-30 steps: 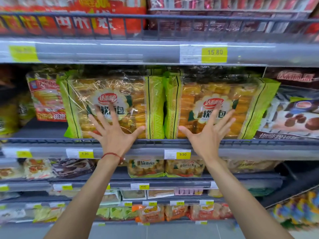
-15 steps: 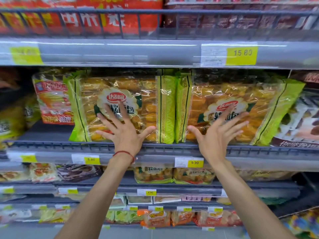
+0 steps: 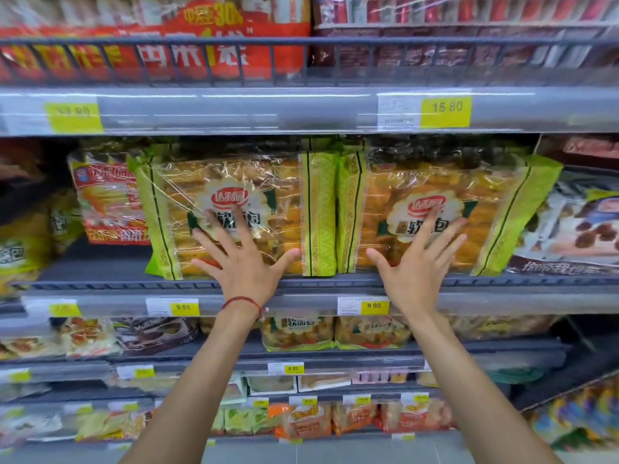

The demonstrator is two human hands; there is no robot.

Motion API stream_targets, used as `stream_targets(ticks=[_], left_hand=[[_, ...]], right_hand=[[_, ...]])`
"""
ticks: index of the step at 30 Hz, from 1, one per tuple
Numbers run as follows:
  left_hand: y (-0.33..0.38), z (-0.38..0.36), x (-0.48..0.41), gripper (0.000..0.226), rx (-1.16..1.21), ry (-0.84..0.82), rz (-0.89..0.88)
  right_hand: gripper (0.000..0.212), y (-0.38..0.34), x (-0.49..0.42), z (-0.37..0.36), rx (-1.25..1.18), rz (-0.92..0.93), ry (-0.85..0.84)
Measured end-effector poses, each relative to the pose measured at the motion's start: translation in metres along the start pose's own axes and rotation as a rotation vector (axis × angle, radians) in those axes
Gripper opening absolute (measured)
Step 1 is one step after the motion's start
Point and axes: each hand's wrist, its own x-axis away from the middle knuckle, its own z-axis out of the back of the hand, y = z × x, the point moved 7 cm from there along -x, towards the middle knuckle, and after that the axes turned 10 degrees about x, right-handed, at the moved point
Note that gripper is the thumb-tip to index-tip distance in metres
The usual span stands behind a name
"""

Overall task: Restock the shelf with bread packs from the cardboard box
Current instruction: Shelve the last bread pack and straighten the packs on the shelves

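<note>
Two large green-edged bread packs stand upright side by side on the middle shelf [image 3: 110,285]. My left hand [image 3: 243,262] lies flat with spread fingers against the front of the left bread pack [image 3: 284,202]. On the right bread pack [image 3: 485,209] my right hand [image 3: 418,262] presses the same way, fingers apart. Neither hand grips anything. A red string circles my left wrist. The cardboard box is out of view.
A red-labelled bread pack [image 3: 107,199] stands left of the two packs; a white pack with chocolate pieces [image 3: 582,226] stands right. The upper shelf rail [image 3: 301,110] hangs close above. Lower shelves hold smaller green bread packs [image 3: 298,333] and several other packs.
The view has drifted closer, so the shelf sits lower and larger in frame. Both hands stay flat on the two packs, slid slightly higher on them.
</note>
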Motion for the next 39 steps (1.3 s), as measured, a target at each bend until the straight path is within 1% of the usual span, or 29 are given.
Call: stream_targets(ticks=[2, 4, 6, 8, 10, 12, 15, 19, 22, 25, 29, 31, 33, 35, 38, 39], left_hand=[[0.002, 0.000, 0.011, 0.126, 0.010, 0.012, -0.043], [0.004, 0.001, 0.031, 0.118, 0.077, 0.044, -0.105], [0.007, 0.002, 0.059, 0.101, 0.204, 0.083, -0.155], [0.011, 0.002, 0.089, 0.078, 0.270, 0.106, -0.203], [0.013, -0.001, 0.117, 0.060, 0.272, 0.098, -0.263], [0.012, -0.008, 0.140, 0.050, 0.309, 0.031, -0.308], [0.002, -0.023, 0.168, 0.042, 0.364, -0.150, -0.326], [-0.024, -0.055, 0.188, 0.039, 0.366, -0.342, -0.294], [-0.041, -0.082, 0.195, 0.034, 0.380, -0.432, -0.276], [-0.045, -0.107, 0.194, 0.031, 0.426, -0.470, -0.242], [-0.042, -0.146, 0.186, 0.032, 0.481, -0.493, -0.199], [-0.037, -0.164, 0.180, 0.033, 0.512, -0.471, -0.199], [-0.030, -0.179, 0.170, 0.034, 0.548, -0.407, -0.194], [-0.023, -0.196, 0.162, 0.034, 0.540, -0.330, -0.200], [-0.012, -0.217, 0.154, 0.024, 0.522, -0.217, -0.168], [-0.007, -0.222, 0.154, 0.025, 0.529, -0.191, -0.146]], right_hand=[[0.110, 0.000, 0.017, 0.002, -0.030, 0.030, -0.021], [0.091, -0.001, 0.041, 0.003, -0.104, 0.082, -0.024], [0.068, -0.002, 0.067, 0.006, -0.199, 0.154, -0.014], [0.047, 0.000, 0.092, 0.005, -0.289, 0.190, -0.045], [0.034, 0.003, 0.116, 0.001, -0.351, 0.214, -0.087], [0.027, 0.009, 0.138, -0.004, -0.363, 0.234, -0.124], [0.027, 0.024, 0.166, -0.016, -0.361, 0.218, -0.168], [0.029, 0.051, 0.188, -0.036, -0.356, 0.094, -0.231], [0.031, 0.072, 0.193, -0.050, -0.320, 0.026, -0.244], [0.030, 0.097, 0.191, -0.070, -0.331, -0.047, -0.252], [0.030, 0.132, 0.176, -0.099, -0.384, -0.115, -0.236], [0.030, 0.148, 0.163, -0.112, -0.409, -0.118, -0.206], [0.033, 0.160, 0.148, -0.121, -0.426, -0.115, -0.145], [0.041, 0.172, 0.134, -0.134, -0.462, -0.134, -0.105], [0.056, 0.182, 0.113, -0.150, -0.484, -0.132, -0.097], [0.062, 0.184, 0.106, -0.154, -0.477, -0.121, -0.095]])
